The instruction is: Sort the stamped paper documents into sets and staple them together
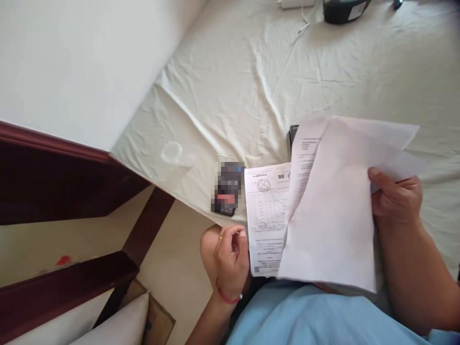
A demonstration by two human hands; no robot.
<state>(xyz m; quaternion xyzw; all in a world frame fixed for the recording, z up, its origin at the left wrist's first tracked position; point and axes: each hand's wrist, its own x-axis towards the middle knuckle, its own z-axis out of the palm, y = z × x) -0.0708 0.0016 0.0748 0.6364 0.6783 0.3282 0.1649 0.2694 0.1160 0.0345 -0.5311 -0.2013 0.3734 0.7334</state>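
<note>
My right hand (395, 196) grips the right edge of a loose stack of white paper sheets (334, 211), held over the bed and my lap. My left hand (232, 256) pinches the lower left edge of a printed form (266, 211) with a round seal and tables, which lies under the blank sheets. A gold ring and a red thread bracelet show on that hand. A small dark card-like object (227, 189), blurred, lies on the bed just left of the form.
The bed is covered with a wrinkled cream sheet (251, 81). A black device (343, 9) and a white cable (304, 21) lie at the far edge. Dark wooden bed frame (53, 167) and tan floor (172, 268) are at left. A dark object (293, 134) peeks from behind the papers.
</note>
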